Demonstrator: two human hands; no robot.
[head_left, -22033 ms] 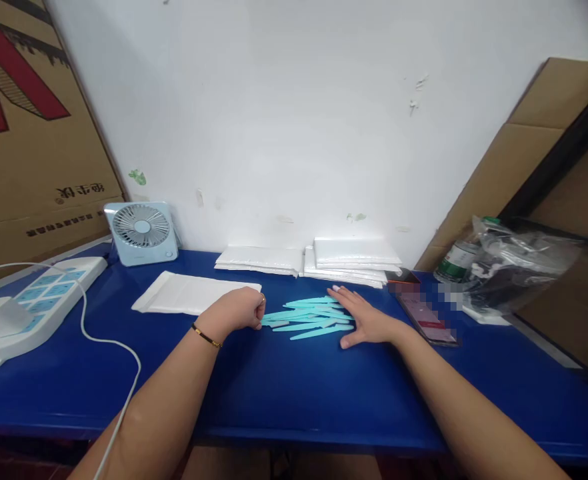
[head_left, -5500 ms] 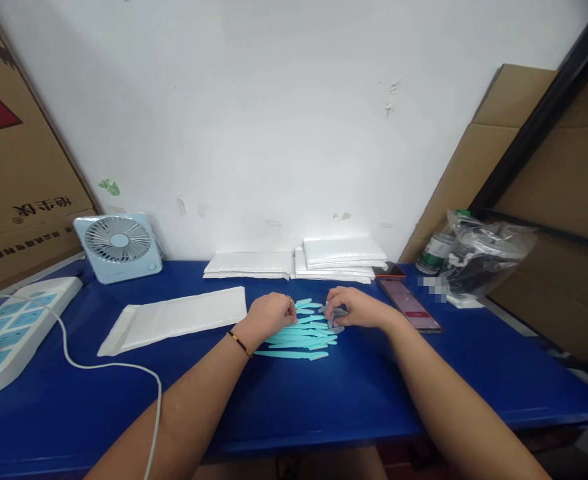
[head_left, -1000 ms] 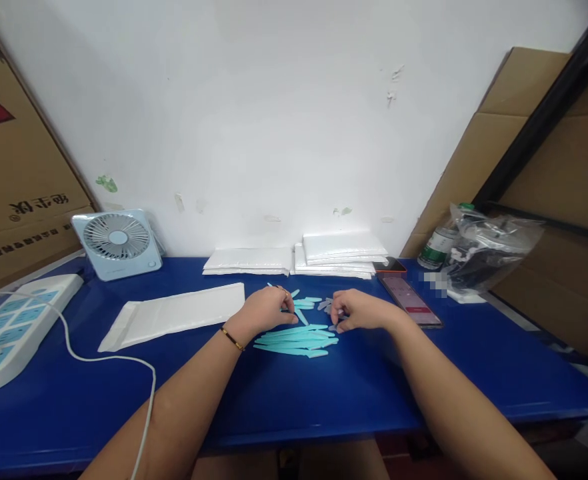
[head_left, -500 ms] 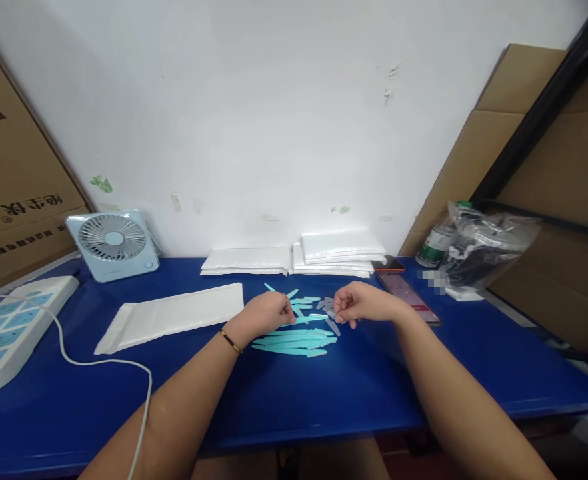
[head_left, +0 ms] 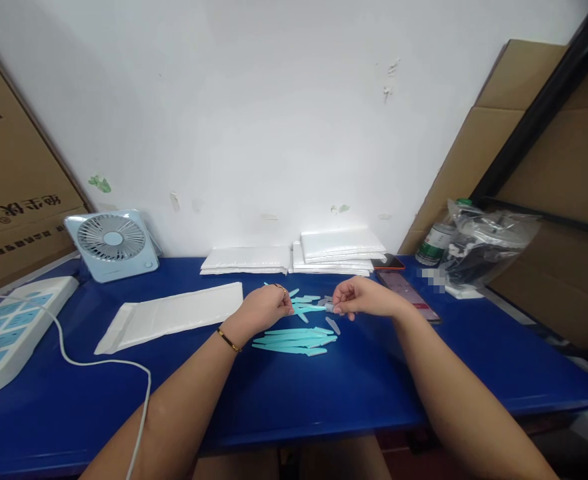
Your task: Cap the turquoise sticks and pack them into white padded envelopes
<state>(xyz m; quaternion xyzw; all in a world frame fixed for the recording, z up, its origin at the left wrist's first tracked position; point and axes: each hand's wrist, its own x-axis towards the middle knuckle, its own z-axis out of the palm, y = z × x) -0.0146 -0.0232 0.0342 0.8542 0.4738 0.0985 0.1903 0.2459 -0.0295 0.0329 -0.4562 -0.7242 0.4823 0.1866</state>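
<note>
Pinched in my left hand (head_left: 273, 308) is a turquoise eyebrow razor (head_left: 310, 309), its blade end pointing right. My right hand (head_left: 354, 299) is closed on a small translucent blade cap (head_left: 329, 308), which meets the razor's tip; whether it is over the blade I cannot tell. Below the hands lies a row of several eyebrow razors (head_left: 297, 341), side by side on the table. More loose turquoise razors (head_left: 310, 298) lie behind the held one, partly hidden by my left hand. A loose translucent cap (head_left: 333, 325) rests near my right fingers.
A white padded envelope (head_left: 174, 317) lies at left, with stacks of white envelopes (head_left: 341, 247) along the wall. A fan (head_left: 114, 245), a power strip (head_left: 14, 327) and its white cable stand left. At right are a phone (head_left: 407, 293), a bottle (head_left: 435, 243) and a plastic bag (head_left: 489, 243).
My left hand has shifted slightly up with the razor, away from the row. My right hand now holds a cap against the razor's tip; half a second ago the two were apart.
</note>
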